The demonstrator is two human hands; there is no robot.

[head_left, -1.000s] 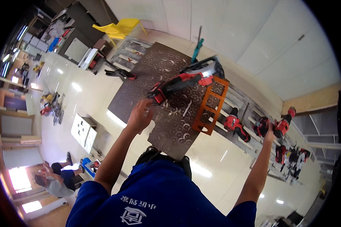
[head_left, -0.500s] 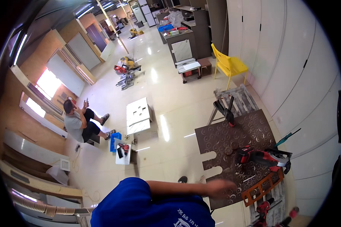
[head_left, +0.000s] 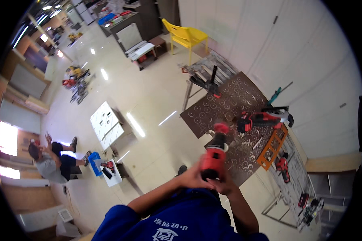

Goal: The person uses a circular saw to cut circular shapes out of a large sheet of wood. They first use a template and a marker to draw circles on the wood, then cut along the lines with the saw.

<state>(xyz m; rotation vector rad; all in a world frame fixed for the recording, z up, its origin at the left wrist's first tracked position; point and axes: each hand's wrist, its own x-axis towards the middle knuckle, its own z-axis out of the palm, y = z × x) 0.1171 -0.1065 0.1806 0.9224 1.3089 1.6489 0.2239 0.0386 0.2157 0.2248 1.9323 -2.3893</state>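
Both hands are wrapped around a red-and-black cordless power tool (head_left: 214,158), held in front of my body. My left hand (head_left: 192,177) grips its left side near the rear; my right hand (head_left: 226,185) closes round the right side. The tool's blurred red round end points away, over the near left part of a dark brown board (head_left: 229,96) marked with many ring-shaped cuts. On the board's right side lies a red-and-black cordless saw (head_left: 261,120). An orange-brown slotted template (head_left: 272,148) rests at the right edge. A black clamp (head_left: 207,83) sits at the far edge.
Beneath the board is a worn slatted bench (head_left: 295,188), holding a red drill (head_left: 282,166) and another tool (head_left: 309,209). A yellow chair (head_left: 187,36) stands beyond. Left are a white panelled box (head_left: 104,124), a small table (head_left: 114,176) and a seated person (head_left: 52,160).
My left arm, earlier reaching right across the board, has drawn back, and both hands now hold the power tool. The view has swung to the right; my right hand has come into sight.
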